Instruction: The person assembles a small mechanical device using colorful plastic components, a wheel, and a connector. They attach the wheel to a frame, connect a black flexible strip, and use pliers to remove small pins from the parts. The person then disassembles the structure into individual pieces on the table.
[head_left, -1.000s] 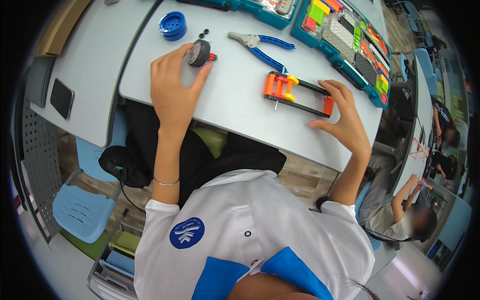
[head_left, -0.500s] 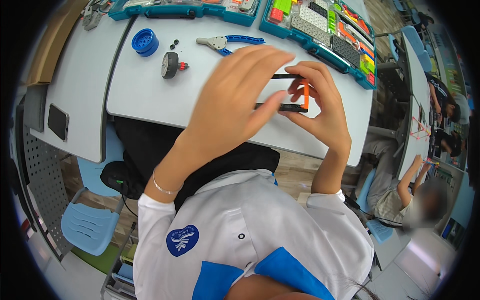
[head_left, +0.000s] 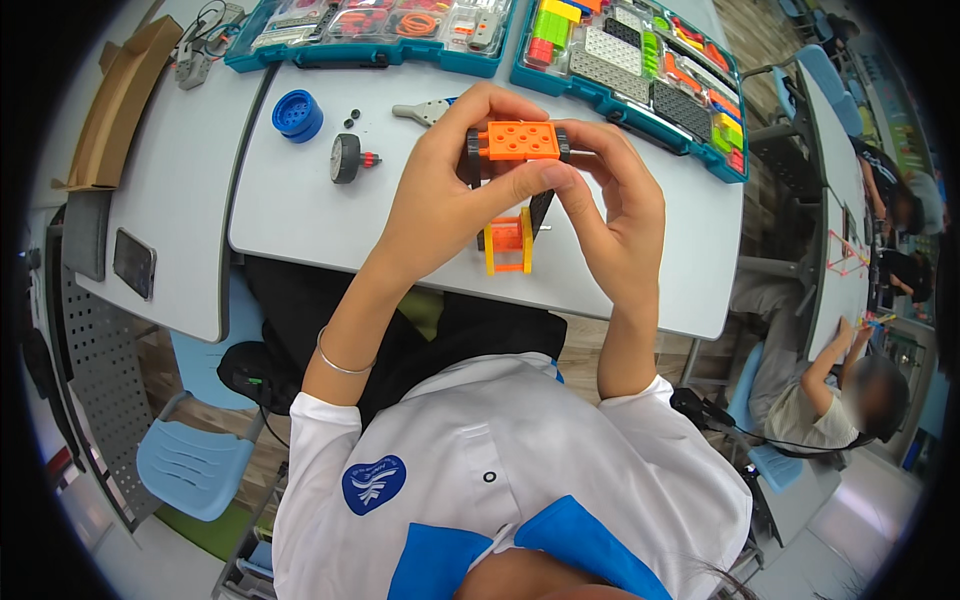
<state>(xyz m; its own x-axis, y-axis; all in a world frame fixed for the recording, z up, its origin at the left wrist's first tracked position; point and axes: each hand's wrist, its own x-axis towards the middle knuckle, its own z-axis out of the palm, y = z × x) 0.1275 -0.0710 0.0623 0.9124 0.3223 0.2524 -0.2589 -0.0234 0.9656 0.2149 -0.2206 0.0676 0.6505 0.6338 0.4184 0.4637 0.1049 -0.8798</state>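
Above the bench [head_left: 300, 215], my left hand [head_left: 445, 190] and right hand [head_left: 618, 215] both grasp the frame [head_left: 541, 209] by its orange end [head_left: 522, 141], its long axis running past my thumbs [head_left: 585, 205] toward its yellow-edged end [head_left: 527, 242].

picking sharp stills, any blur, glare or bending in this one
Head view: left hand, right hand and plastic assembly look fairly sharp; head view, toward the rim: cardboard box edges bend, a seated co-worker's head is blurred, floor glare lower right.
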